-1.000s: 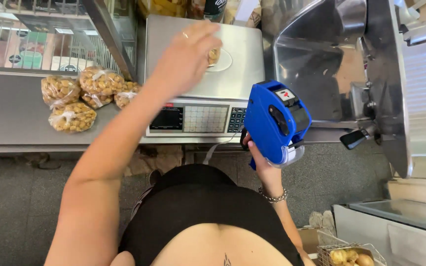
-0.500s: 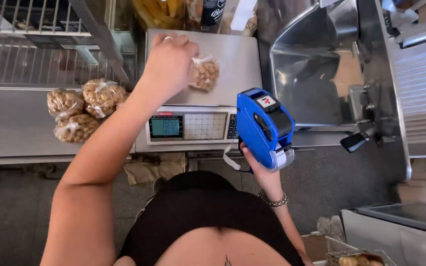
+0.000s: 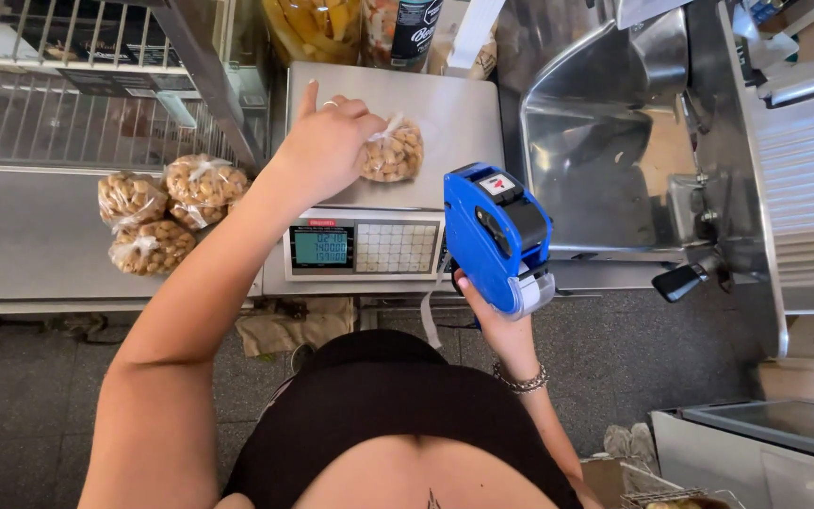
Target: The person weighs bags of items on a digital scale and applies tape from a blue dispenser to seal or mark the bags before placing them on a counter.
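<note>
brushed steel scale platter, glossy blue plastic label gun, clear plastic bag

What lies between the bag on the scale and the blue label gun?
In the head view, the scale's keypad and a bare strip of its steel tray lie between the bag and the label gun.

Single head-worn view, steeply downward, close over scale and counter.
</note>
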